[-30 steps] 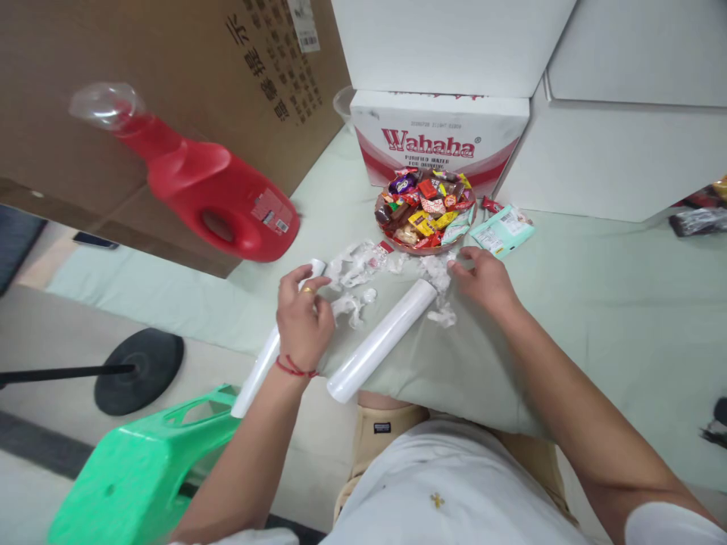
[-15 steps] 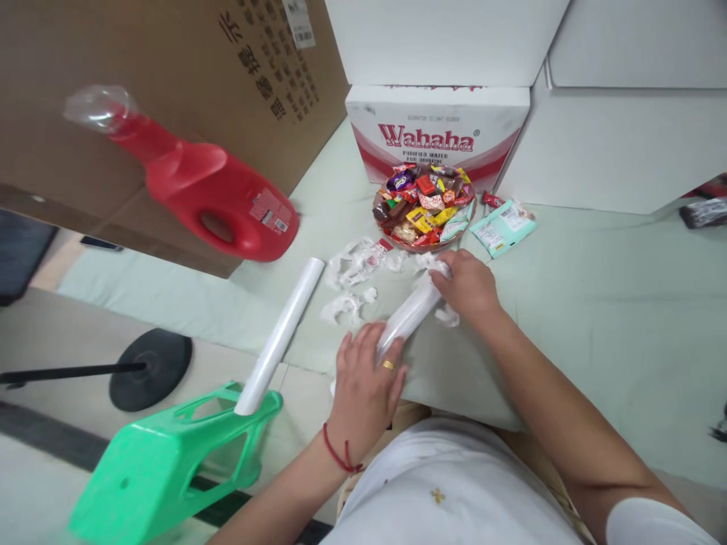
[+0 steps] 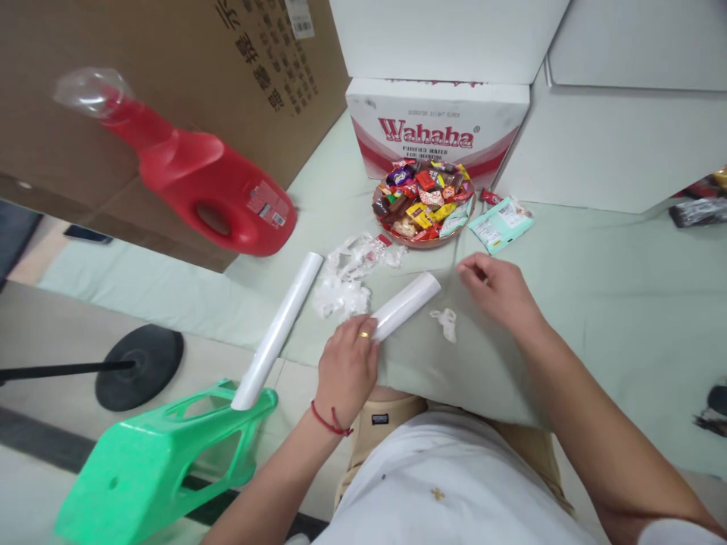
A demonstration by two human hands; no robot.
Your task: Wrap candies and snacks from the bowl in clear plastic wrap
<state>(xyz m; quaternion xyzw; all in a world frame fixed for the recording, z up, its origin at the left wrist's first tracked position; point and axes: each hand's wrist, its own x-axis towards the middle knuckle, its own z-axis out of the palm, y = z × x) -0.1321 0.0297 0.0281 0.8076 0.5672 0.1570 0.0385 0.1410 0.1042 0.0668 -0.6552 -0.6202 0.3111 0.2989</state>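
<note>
Fingers (image 3: 363, 327) of 1 hand touch 1 white roll (image 3: 406, 303).

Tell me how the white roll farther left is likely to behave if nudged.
The white roll would probably roll sideways, being round and smooth. It looks fairly stiff, lying straight even where its near end juts past the edge of the table. That overhang could make it tip if pushed farther out.
</note>
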